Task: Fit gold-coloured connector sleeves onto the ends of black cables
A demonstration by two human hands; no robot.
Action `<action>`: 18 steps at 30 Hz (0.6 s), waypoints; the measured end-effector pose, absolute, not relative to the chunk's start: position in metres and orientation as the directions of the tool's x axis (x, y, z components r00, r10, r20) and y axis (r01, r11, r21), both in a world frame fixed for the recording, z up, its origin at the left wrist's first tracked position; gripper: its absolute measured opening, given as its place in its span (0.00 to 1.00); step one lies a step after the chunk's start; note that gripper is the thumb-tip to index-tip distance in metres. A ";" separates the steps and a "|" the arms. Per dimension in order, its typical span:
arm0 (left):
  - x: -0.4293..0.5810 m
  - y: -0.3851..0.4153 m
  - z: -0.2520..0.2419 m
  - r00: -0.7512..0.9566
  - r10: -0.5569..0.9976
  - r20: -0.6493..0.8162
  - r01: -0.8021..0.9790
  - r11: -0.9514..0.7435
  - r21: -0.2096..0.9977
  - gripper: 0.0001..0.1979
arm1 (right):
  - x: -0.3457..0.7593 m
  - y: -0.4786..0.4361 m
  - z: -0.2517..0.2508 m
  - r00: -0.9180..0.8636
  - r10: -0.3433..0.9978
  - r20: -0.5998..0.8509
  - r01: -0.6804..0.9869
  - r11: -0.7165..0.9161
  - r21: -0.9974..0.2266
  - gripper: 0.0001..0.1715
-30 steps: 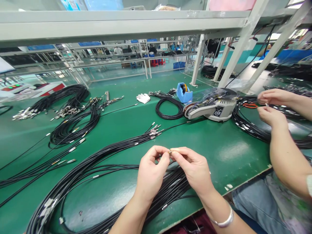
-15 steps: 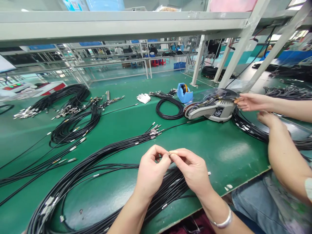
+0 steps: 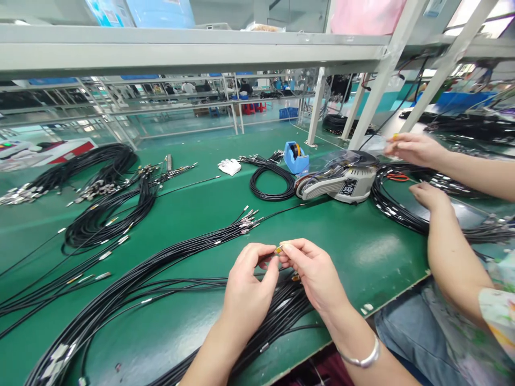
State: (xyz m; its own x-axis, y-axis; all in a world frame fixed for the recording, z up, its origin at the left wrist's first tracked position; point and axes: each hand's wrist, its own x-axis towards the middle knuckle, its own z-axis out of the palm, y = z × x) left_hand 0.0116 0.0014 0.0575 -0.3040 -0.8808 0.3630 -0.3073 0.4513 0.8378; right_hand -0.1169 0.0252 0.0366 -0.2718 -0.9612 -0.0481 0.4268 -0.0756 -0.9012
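Note:
Both my hands meet above the front of the green table, over a bundle of black cables [image 3: 277,305]. A small cable end with a yellow piece [image 3: 279,250] shows at their fingertips. My right hand [image 3: 316,273] pinches it between thumb and forefinger. My left hand [image 3: 251,279] is curled against the same cable end, its forefinger touching the yellow piece; part of its grip is hidden. Another yellow-marked connector [image 3: 296,278] pokes out beneath my right hand. Beyond my hands, several cable ends with metal connectors [image 3: 248,221] fan out on the table.
A grey tape dispenser [image 3: 341,182], a blue tape holder [image 3: 295,158] and a white glove [image 3: 229,166] stand or lie farther back. Coiled cables [image 3: 116,214] cover the left side. At right, a co-worker's hands [image 3: 418,150] are near more cables. A metal shelf beam [image 3: 193,51] crosses overhead.
The yellow piece now shows at my fingertips, where a thin end showed before. My left thumb has dropped slightly. The co-worker's hand has come away from the tape dispenser. The view has shifted slightly.

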 end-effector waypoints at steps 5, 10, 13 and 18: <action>0.011 0.003 0.058 -0.291 -0.921 0.260 -0.228 0.330 0.916 0.07 | -0.122 0.024 0.036 -0.224 -0.975 0.004 0.394 -0.095 -0.914 0.11; 0.011 -0.001 0.059 -0.324 -0.943 -0.073 0.086 -0.107 0.991 0.08 | -0.118 0.021 0.031 -0.189 -0.981 -0.037 0.455 -0.054 -0.889 0.12; 0.012 -0.003 0.058 -0.375 -0.921 -0.107 0.182 -0.186 0.965 0.09 | -0.111 0.022 0.034 -0.153 -0.987 -0.052 0.537 -0.039 -0.843 0.11; 0.012 -0.005 0.056 -0.367 -0.919 -0.141 0.221 -0.234 0.947 0.10 | -0.101 0.023 0.040 -0.087 -0.992 -0.092 0.675 0.009 -0.738 0.12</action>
State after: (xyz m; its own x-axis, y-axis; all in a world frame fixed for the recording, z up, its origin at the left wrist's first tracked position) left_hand 0.0124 -0.0048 0.0562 -0.3674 -0.9193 -0.1410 0.2208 -0.2335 0.9470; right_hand -0.1009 0.0225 0.0403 -0.0874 -0.9919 -0.0920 0.6746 0.0091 -0.7381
